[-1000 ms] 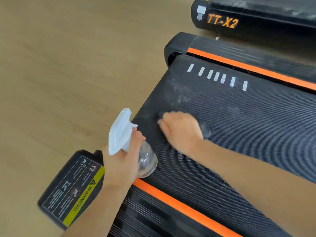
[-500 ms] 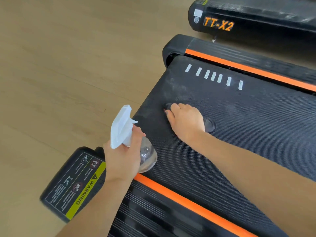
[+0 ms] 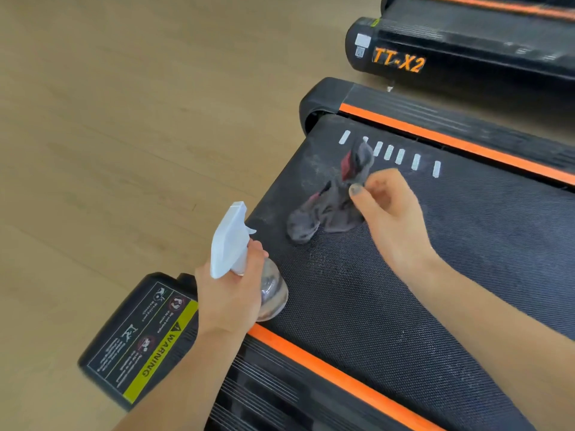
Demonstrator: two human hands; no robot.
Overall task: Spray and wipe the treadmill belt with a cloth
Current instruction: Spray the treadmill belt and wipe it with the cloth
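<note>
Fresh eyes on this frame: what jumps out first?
The right hand pinching a crumpled grey cloth with red trim, bunched up off the dusty black treadmill belt near its end. Next, the left hand gripping a clear spray bottle with a white trigger head at the belt's near edge. Bright orange rail stripes and the orange TT-X2 lettering on the unit behind frame it.

cloth [image 3: 329, 200] on treadmill belt [image 3: 435, 275], near its end | spray bottle [image 3: 245, 259] left of cloth, over belt's edge
</note>
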